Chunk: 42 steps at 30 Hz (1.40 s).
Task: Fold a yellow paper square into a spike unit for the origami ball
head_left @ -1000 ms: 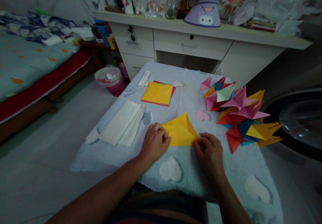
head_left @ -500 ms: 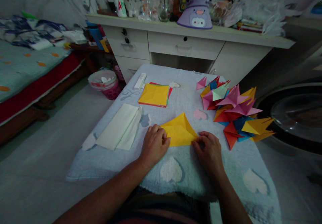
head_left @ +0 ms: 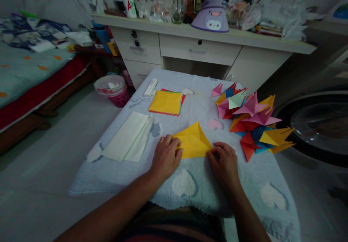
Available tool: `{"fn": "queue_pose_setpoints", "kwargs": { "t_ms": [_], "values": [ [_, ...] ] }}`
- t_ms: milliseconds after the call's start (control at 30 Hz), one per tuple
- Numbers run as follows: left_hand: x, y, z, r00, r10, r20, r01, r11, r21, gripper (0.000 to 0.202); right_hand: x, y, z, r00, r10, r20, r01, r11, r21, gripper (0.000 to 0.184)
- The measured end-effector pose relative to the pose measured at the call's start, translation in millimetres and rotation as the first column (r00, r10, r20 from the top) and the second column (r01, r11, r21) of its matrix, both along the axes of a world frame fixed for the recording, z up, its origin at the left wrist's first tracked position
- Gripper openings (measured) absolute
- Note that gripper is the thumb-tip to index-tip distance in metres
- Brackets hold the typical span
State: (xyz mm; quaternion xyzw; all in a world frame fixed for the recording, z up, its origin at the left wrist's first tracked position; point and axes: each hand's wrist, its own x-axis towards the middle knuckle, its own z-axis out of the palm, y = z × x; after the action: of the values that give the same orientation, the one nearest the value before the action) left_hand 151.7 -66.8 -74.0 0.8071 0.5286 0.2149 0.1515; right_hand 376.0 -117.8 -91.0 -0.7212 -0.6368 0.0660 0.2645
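Observation:
A yellow sheet of origami paper (head_left: 193,142), folded to a triangle with its peak pointing away from me, lies on the cloth-covered table (head_left: 187,205). My left hand (head_left: 167,153) pinches its left corner between thumb and curled fingers. At the right corner, my right hand (head_left: 223,158) grips the paper the same way. Beyond my hands is a stack of square origami paper (head_left: 165,102), yellow on top with red and green edges showing. To the right lies a pile of folded paper cranes (head_left: 251,113) in pink, red, orange, blue and pale green.
Left of my hands lies a folded pale green cloth or paper (head_left: 126,137). A small white stick-shaped object (head_left: 150,87) is near the stack. Behind stands a white desk (head_left: 201,50) with jars and a purple visor (head_left: 212,13). A pink bin (head_left: 112,90) stands on the floor left.
The view shifts very slightly. Both hands keep hold of the folded yellow paper, and nothing else visibly differs.

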Motion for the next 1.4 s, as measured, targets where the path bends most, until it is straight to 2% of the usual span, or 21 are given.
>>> {"fn": "queue_pose_setpoints", "kwargs": {
  "t_ms": [200,333,433,500,633,767,900,1233,1400],
  "values": [
    [3,-5,-3.2,0.996,-0.032,-0.086,0.041,0.993,0.109,0.019,0,1,0.3,1.0,0.0,-0.005,0.0,1.0,0.006,0.014],
    [2,-5,-6.4,0.974,-0.187,-0.128,0.208,0.961,0.181,0.017,-3,1,4.8,1.0,-0.02,-0.011,0.02,1.0,-0.02,0.013],
    [1,-4,-8.4,0.945,-0.298,-0.138,0.318,0.936,0.154,0.015,-3,2,5.9,1.0,-0.018,-0.011,0.017,1.0,-0.022,0.012],
    [2,-4,-8.3,0.931,-0.329,-0.156,0.35,0.927,0.138,0.016,-3,2,5.0,1.0,-0.013,-0.008,0.013,1.0,-0.017,0.011],
    [4,-10,-1.8,0.912,-0.34,-0.228,0.368,0.925,0.09,0.019,-2,2,2.9,1.0,-0.013,-0.008,0.013,1.0,0.0,0.011],
    [5,-16,5.8,0.897,-0.364,-0.252,0.392,0.917,0.07,0.049,-2,2,2.9,1.0,-0.023,-0.01,0.023,1.0,-0.002,0.011],
    [2,-17,6.0,0.882,-0.391,-0.264,0.417,0.907,0.05,0.062,-3,3,4.0,1.0,-0.025,-0.009,0.024,1.0,-0.009,0.012],
    [1,-17,7.7,0.871,-0.396,-0.29,0.42,0.907,0.024,0.066,-4,1,3.7,0.999,-0.033,0.012,0.033,0.999,-0.001,0.013],
    [3,-18,7.7,0.866,-0.392,-0.31,0.415,0.91,0.011,0.067,-3,2,1.2,0.999,-0.035,0.0,0.035,0.998,0.046,0.009]
  ]
}}
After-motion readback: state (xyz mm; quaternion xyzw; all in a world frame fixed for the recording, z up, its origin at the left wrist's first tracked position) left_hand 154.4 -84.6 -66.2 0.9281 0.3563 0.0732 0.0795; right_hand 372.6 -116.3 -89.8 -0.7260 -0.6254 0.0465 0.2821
